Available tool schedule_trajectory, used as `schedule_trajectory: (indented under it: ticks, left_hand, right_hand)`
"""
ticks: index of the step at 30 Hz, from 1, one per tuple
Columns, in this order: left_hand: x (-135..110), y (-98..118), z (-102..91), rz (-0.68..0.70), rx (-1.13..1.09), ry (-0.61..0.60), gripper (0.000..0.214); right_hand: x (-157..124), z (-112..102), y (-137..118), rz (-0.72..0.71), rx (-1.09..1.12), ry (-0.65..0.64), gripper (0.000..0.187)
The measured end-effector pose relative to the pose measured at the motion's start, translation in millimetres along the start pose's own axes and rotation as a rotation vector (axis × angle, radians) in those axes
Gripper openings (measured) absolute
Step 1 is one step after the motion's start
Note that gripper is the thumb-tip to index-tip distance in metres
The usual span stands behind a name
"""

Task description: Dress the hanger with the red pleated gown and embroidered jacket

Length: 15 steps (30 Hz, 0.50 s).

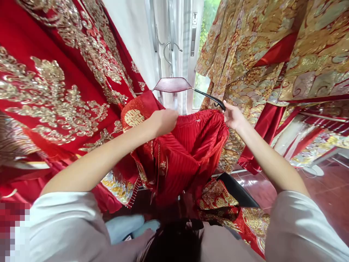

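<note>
A red pleated skirt (pixel 188 153) with a gathered waistband hangs in front of me, below a hanger (pixel 172 85) with a metal hook and a pinkish middle plate. My left hand (pixel 167 122) is closed at the waistband, its fingertips turned away from view. At the other end of the waistband, my right hand (pixel 233 115) pinches the skirt's edge beside the black tip of the hanger's arm. A red piece with a gold round emblem (pixel 134 118) covers the hanger's left end.
Red garments with gold sequin embroidery (pixel 57 94) hang close on the left. Gold patterned garments (pixel 251 54) hang on the right. Behind the hanger is a white door frame (pixel 188 43). A red-and-gold cloth (pixel 218 193) lies on a black chair (pixel 240 191) below.
</note>
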State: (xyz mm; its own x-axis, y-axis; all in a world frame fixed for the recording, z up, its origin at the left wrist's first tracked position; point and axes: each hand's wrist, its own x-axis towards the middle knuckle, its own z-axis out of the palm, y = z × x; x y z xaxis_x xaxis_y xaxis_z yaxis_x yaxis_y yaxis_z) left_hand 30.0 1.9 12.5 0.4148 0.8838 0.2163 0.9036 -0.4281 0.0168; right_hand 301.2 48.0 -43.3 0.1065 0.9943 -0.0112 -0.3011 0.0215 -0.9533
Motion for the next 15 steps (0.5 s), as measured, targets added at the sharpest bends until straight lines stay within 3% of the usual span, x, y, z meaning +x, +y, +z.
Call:
schedule_trajectory:
  ticks: [3, 6, 8, 10, 13, 15]
  left_hand:
    - [33, 18, -21.3, 0.099, 0.120, 0.208, 0.032]
    - [72, 21, -35.4, 0.284, 0.109, 0.437, 0.034]
    - [95, 16, -34.4, 0.351, 0.043, 0.397, 0.035]
    - [109, 11, -28.9, 0.315, -0.044, 0.271, 0.036]
    - [118, 7, -24.1, 0.260, -0.103, 0.186, 0.038]
    - [118, 9, -25.6, 0.238, -0.092, 0.164, 0.038]
  right_hand:
    - [-1, -3, 1, -0.061, -0.015, -0.009, 0.023]
    - [-1, -6, 0, -0.087, -0.043, -0.019, 0.022]
    - [-1, -10, -2, -0.073, -0.048, -0.042, 0.023]
    - [-2, -16, -6, -0.052, -0.055, -0.089, 0.027]
    - [-4, -30, -14, -0.029, -0.160, -0.228, 0.047]
    - [-3, -39, -21, -0.002, -0.293, -0.250, 0.061]
